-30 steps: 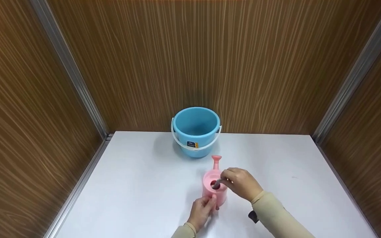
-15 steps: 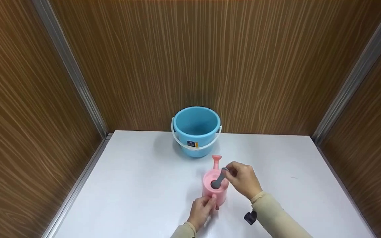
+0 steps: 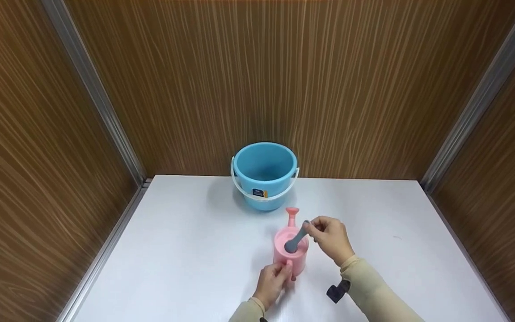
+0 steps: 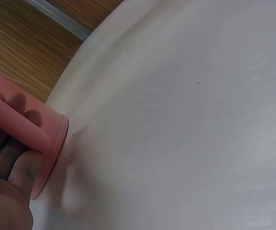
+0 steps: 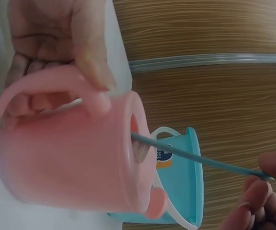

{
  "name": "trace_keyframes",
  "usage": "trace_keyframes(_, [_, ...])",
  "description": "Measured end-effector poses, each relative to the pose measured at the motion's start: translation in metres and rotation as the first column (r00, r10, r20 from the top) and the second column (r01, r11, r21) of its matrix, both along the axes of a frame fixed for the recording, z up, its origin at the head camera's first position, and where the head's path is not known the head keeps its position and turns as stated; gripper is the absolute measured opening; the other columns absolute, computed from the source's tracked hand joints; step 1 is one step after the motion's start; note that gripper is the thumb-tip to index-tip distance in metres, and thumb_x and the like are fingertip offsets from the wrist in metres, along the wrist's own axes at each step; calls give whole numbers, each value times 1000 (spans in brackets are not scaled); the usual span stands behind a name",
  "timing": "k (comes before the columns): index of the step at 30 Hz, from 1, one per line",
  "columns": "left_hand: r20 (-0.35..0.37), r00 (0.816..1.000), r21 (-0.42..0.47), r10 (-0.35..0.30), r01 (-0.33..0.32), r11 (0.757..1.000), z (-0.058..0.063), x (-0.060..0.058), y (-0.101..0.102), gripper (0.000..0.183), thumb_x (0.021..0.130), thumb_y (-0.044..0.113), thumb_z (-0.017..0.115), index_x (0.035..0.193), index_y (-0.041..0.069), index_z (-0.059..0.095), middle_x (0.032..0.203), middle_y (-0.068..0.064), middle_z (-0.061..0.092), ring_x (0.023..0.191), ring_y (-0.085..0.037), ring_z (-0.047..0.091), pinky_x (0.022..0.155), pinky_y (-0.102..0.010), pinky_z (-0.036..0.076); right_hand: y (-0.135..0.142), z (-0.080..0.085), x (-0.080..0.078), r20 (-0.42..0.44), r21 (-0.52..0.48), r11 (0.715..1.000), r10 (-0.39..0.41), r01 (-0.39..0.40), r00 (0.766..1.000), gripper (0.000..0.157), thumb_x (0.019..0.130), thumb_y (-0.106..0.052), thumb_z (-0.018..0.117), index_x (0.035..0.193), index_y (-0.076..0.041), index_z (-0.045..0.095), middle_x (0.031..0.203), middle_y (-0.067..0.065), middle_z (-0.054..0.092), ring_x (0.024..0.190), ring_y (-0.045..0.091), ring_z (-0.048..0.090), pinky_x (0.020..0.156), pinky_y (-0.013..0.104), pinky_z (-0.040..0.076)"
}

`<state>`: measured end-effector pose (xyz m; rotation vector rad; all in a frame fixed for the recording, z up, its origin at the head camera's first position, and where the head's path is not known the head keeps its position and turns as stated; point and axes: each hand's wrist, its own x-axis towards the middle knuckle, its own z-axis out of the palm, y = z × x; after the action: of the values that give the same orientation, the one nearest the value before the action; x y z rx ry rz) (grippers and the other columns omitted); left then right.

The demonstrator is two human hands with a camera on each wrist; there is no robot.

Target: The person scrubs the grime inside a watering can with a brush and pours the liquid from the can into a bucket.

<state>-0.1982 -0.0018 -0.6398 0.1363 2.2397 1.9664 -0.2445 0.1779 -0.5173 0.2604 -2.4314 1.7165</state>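
L hand gripping pink watering can by its handle, can just ahead of it | R hand pinching grey spoon by the end, bowl down-left @ can's opening | blue bucket on desk beyond both

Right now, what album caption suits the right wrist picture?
Left hand grips a pink watering can, right hand pinches a spoon, blue bucket behind.
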Motion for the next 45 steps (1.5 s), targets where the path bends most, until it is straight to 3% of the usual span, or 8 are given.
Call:
trace_keyframes(5, [19,1000,26,-7,6,1000,-1,-1,0,50,88,50,51,80,3,65,75,-4,65,62,-13,50,56,-26,40,1,0,3,144,-142,986,111,-91,983,28,83,-31,67,81,-2,64,70,10,55,63,19,50,58,28,46])
trace_keyframes(12, [24,1000,33,-15,14,999,-1,0,2,45,89,47,52,80,5,65,75,-3,65,63,-14,50,56,-25,40,1,18,16,199,-241,958,207,-157,958,33,87,-24,63,93,9,61,74,11,53,65,20,48,63,32,44])
trace_keyframes(14, [20,1000,34,-18,17,999,2,0,1,44,90,44,51,81,3,65,76,-5,65,64,-18,50,56,-25,40,0,23,20,203,-259,953,210,-154,956,34,88,-23,62,94,10,61,73,10,52,66,19,48,64,31,43])
trace_keyframes(21, [-35,999,40,-24,26,999,34,11,-1,40,93,33,52,78,-3,62,77,-13,65,66,-23,52,55,-24,40,2,27,16,160,-314,936,218,-159,963,35,88,-21,62,94,13,59,71,9,50,64,19,46,62,32,41])
trace_keyframes(27, [-41,999,36,-26,28,999,35,10,0,43,93,34,52,74,-4,59,78,-12,65,66,-20,53,57,-24,41,3,15,6,133,-349,928,184,-127,974,37,83,-30,67,89,6,63,71,10,50,65,20,47,61,31,41])
trace_keyframes(31, [-41,999,39,-22,24,999,35,13,-1,45,93,33,52,72,-6,57,79,-13,65,66,-22,54,57,-23,42,1,18,7,106,-367,919,198,-147,974,39,83,-30,67,90,8,62,70,10,49,64,20,46,60,30,41])
trace_keyframes(38, [-34,999,22,-12,13,1000,21,10,0,48,94,33,50,71,-9,55,79,-15,65,67,-26,54,57,-24,42,0,23,10,94,-374,917,185,-138,978,40,81,-34,68,89,5,63,73,12,50,65,20,47,61,30,42])
trace_keyframes(45, [-26,1000,10,8,-8,1000,-3,2,0,47,92,39,51,68,0,57,75,-5,65,64,-14,52,57,-24,41,1,26,12,83,-353,924,184,-144,979,39,84,-33,66,91,5,62,74,10,50,67,20,47,62,31,43])
